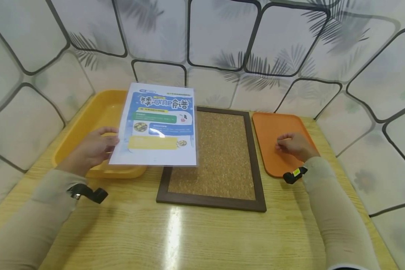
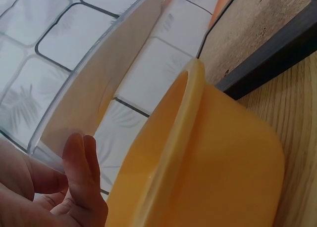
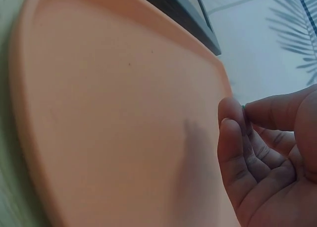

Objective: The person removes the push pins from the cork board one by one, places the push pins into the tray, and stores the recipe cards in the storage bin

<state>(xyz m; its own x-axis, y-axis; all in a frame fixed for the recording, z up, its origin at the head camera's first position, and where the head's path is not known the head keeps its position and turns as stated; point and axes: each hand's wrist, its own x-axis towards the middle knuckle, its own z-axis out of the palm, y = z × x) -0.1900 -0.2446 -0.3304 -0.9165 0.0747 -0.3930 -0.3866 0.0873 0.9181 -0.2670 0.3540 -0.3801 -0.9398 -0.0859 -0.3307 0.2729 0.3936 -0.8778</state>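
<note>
My left hand (image 1: 93,148) pinches the left edge of a laminated sheet (image 1: 160,125) printed in blue, green and yellow. The sheet is held up, overlapping a yellow bin (image 1: 104,108) and the left part of a brown-framed corkboard (image 1: 222,157) in the head view. From the left wrist, the sheet's plain back (image 2: 91,91) shows above the bin, with thumb and fingers at its lower corner. Over an orange tray (image 1: 268,131), my right hand (image 1: 295,145) has its thumb and index fingertip pinched together; a speck of a tiny green object (image 3: 243,107) shows between them, mostly hidden.
Everything rests on a light wooden table (image 1: 202,236), with the corkboard between the bin and the orange tray. A patterned wall covering (image 1: 219,37) rises behind and on both sides. Small black wrist cameras sit on both sleeves.
</note>
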